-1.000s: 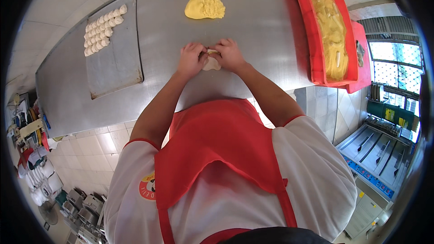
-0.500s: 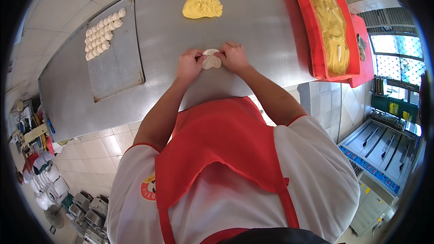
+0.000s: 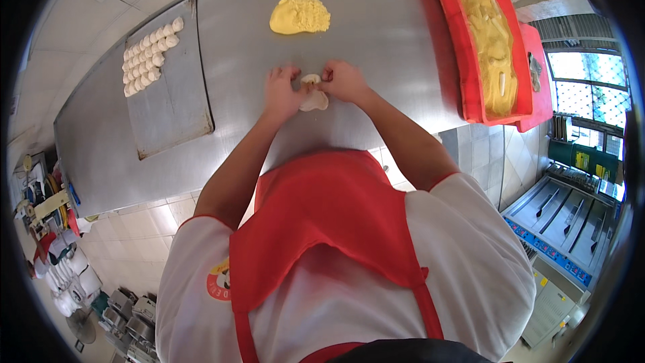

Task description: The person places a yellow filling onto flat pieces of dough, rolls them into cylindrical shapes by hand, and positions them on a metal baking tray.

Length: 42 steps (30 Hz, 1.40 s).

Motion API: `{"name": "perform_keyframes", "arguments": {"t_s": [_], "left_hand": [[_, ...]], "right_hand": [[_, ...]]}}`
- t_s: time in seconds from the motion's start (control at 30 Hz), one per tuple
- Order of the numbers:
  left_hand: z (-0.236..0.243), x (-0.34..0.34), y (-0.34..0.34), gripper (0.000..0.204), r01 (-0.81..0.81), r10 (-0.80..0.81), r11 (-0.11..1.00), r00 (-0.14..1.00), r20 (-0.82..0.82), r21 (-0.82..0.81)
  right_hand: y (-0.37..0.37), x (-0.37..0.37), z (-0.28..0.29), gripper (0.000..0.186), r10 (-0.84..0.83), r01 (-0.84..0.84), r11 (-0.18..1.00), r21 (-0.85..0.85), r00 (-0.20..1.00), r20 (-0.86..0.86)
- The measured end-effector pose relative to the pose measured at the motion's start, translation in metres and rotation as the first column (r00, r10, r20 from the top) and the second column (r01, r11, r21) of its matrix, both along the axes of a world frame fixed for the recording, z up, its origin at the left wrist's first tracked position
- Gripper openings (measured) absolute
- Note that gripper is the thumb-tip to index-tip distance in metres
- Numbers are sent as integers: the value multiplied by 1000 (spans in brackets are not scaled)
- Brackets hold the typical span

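A small flat piece of pale dough (image 3: 313, 100) lies on the steel table in front of me, its far edge curled over. My left hand (image 3: 282, 91) is at its left side, fingers bent and thumb pressed on the dough. At the right side, my right hand (image 3: 345, 82) pinches the curled far part between thumb and fingers. The fingertips are slightly blurred. Beyond both hands sits a yellow crumbly mound (image 3: 300, 15), smooth on its left and crumbled on its right.
On the steel table (image 3: 390, 40), a metal tray (image 3: 168, 107) at the left bears several rows of pale dough balls (image 3: 149, 57). A red bin (image 3: 472, 94) of yellow filling (image 3: 489, 44) stands at the right. Kitchen equipment with a blue control strip (image 3: 547, 249) stands beyond the table's right end.
The dough's far edge has been folded toward me, and its outline is narrower. My left fingertips have moved off its far left edge, with the thumb now on the dough.
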State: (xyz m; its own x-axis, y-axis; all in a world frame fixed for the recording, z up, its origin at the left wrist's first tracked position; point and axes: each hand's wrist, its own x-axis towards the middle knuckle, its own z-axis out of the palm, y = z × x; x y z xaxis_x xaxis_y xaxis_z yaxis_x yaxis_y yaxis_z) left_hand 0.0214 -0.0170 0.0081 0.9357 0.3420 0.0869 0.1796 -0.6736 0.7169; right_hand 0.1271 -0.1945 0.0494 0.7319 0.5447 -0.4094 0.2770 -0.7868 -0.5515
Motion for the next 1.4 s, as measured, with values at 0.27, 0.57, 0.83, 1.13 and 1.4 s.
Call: {"name": "perform_keyframes", "arguments": {"t_s": [0.27,0.57,0.83,1.13,1.4], "left_hand": [[-1,-13,-6,26,17,-27,972,999,39,233],[-5,-27,2,28,79,-116,954,986,115,289],[-5,-37,-10,28,39,-36,981,999,19,-188],[-1,-25,-10,43,-101,97,992,994,55,72],[-19,-35,16,43,307,-295,924,952,-88,227]], "right_hand": [[-15,-28,-49,42,66,-201,967,155,788,613],[-18,-28,-49,39,73,-248,951,185,759,646],[-24,-27,-38,40,83,-199,962,185,862,499],[-24,-29,-36,46,28,-168,957,236,864,503],[-27,-23,-38,52,230,-327,937,121,841,489]]}}
